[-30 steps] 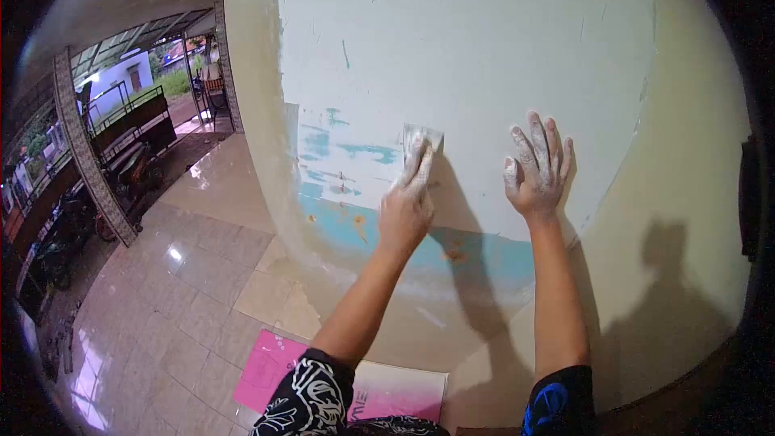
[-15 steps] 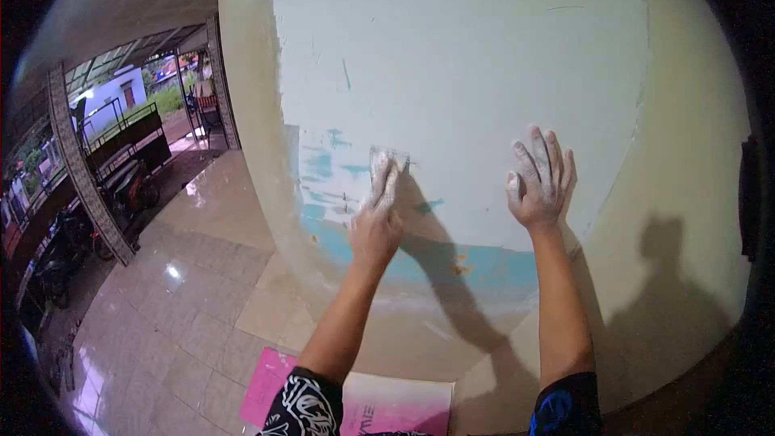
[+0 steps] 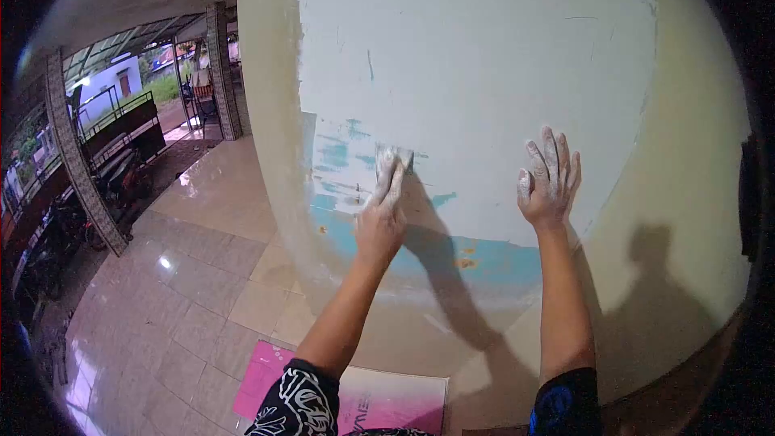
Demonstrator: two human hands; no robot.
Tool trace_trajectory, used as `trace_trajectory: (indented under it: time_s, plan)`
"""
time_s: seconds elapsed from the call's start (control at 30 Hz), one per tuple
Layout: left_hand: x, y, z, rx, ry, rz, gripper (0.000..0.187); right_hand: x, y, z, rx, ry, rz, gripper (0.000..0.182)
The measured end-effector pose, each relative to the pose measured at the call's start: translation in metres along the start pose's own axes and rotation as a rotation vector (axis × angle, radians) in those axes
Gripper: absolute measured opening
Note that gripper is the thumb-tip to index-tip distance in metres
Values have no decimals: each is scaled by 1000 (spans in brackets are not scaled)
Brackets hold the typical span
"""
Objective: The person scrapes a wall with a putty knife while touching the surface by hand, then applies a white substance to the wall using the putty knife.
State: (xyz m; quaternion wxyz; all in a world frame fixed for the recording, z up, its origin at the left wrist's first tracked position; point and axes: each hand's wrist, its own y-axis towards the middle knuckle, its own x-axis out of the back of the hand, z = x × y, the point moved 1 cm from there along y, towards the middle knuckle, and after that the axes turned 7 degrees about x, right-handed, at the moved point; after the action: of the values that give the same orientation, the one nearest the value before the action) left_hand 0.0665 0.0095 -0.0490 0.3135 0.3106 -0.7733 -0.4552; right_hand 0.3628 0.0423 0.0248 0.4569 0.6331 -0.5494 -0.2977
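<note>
My left hand (image 3: 383, 214) presses a small, flat, greyish putty scraper (image 3: 405, 159) against the wall, its fingers laid over the blade and partly covering it. White filler (image 3: 476, 56) coats a large patch of the wall. Around the scraper, streaks of blue paint (image 3: 333, 153) show through the filler, and a blue band (image 3: 504, 262) with rust-coloured spots runs along the bottom edge. Farther right, my right hand (image 3: 549, 186) rests flat on the filler with its fingers spread, holding nothing. Whitish residue covers the fingers of both hands.
Below the wall, a pink and white printed sheet (image 3: 391, 400) lies on the tiled floor (image 3: 190, 291). To the left stand a pillar (image 3: 85, 153), a dark railing (image 3: 129, 133) and parked motorcycles (image 3: 73, 234). Shadows of my arms and head fall on the wall.
The view has shifted slightly, so the wall appears farther right. My left hand and the scraper have moved slightly left relative to the wall marks; my right hand stays flat on the wall.
</note>
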Motion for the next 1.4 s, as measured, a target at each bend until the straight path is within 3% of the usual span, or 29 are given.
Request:
trace_trajectory:
  time_s: [0.07, 0.2, 0.3, 0.37, 0.43, 0.47, 0.5, 0.57, 0.6, 0.67, 0.77, 0.83, 0.87, 0.9, 0.93, 1.0, 1.1, 1.17, 1.23, 1.3, 1.4]
  plan:
    - [3, -13, 6, -26, 39, 28, 64, 1, 0, 0, 17, 0, -13, 47]
    - [25, 42, -19, 16, -137, 65, 64, 5, -1, 5, -7, -10, 35, 47]
    - [32, 31, -35, -13, -314, 86, 60, 9, -1, 17, -98, 22, 54, 47]
    - [37, 1, -56, 70, -397, 169, 53, 23, 1, 39, -192, 87, 80, 47]
    - [34, -26, -74, 515, -936, 240, 57, 44, -9, 70, -413, 355, 199, 45]
    - [20, -38, -79, 526, -1139, 135, 58, 61, -12, 89, -564, 626, 323, 43]
    - [8, -45, -86, 531, -1148, 145, 58, 77, -17, 110, -718, 897, 445, 41]
    - [-9, -58, -100, 686, -1320, 51, 59, 91, -39, 145, -825, 1127, 550, 41]
    - [-8, -61, -109, 754, -1336, 123, 61, 93, -49, 156, -836, 1121, 553, 41]
    - [-9, -65, -118, 750, -1316, 177, 61, 94, -61, 168, -934, 1225, 266, 44]
    - [-19, -63, -127, 720, -1407, 148, 57, 111, -55, 160, -873, 1169, 264, 50]
    - [-16, -53, -117, 582, -1020, 525, 53, 118, -47, 144, -799, 1115, 274, 56]
    - [-25, -43, -99, 116, -676, 273, 48, 119, -41, 134, -878, 1084, 335, 58]
    - [0, -16, -99, 86, -464, 405, 51, 118, -38, 124, -953, 1051, 394, 60]
    - [-1, -1, -78, -110, -372, 308, 56, 100, -52, 109, -821, 833, 449, 60]
    - [26, 39, -66, -140, 77, 246, 68, 87, -54, 91, -795, 746, 521, 59]
    - [46, 69, -34, -64, 449, 246, 123, 66, -59, 77, -650, 538, 605, 54]
    - [46, 75, -16, -64, 600, 385, 131, 56, -46, 79, -678, 599, 661, 58]
    - [41, 70, -8, -36, 569, 379, 130, 48, -59, 95, -647, 500, 637, 62]
    - [42, 64, -5, -9, 536, 376, 129, 42, -72, 112, -598, 477, 473, 59]
    - [36, 62, 1, -15, 519, 345, 136, 41, -40, 111, -685, 547, 545, 58]
